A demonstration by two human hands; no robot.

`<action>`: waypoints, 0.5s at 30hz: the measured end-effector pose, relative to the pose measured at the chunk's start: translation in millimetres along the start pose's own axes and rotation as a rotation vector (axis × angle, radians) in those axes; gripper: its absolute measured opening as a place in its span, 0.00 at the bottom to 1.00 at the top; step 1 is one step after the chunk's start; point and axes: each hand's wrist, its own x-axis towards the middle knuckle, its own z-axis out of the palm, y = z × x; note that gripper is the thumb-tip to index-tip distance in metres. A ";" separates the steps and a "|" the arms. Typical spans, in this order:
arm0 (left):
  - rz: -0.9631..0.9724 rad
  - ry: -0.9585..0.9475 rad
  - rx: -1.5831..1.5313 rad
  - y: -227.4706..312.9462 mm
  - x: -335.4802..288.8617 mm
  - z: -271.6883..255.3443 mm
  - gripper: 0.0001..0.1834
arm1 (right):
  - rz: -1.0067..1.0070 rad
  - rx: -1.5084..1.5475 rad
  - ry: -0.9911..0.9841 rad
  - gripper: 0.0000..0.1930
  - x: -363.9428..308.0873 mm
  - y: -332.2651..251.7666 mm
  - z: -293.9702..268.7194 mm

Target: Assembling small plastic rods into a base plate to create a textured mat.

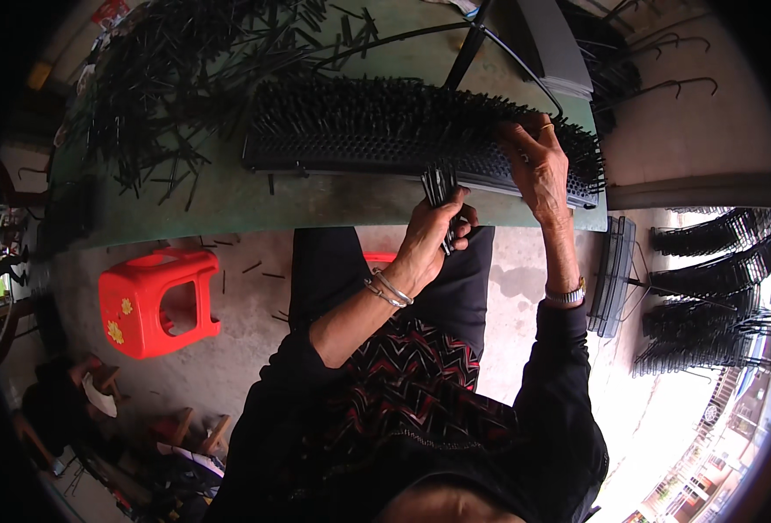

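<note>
A long black perforated rack (351, 155) lies across the near side of the table, with rows of thin black sticks (351, 105) standing in its far holes. Its near rows of holes are bare. My left hand (433, 227) is closed round a bundle of similar thin black sticks (439, 185), just in front of the rack's near edge. Over the right part of the rack, my right hand (540, 166) has its fingers bent and drawn together among the standing sticks. Whatever lies between those fingertips is hidden.
Loose black sticks (168, 96) are heaped on the green table (220, 196) at the far left. A black metal frame (468, 52) rises behind the rack. A red plastic stool (142, 305) stands on the floor at left; dark racks (708, 288) stand at right.
</note>
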 end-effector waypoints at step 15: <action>0.029 -0.080 0.055 2.9 -13.9 4.8 0.18 | 0.125 -0.269 -0.079 0.13 -8.4 -5.3 -4.2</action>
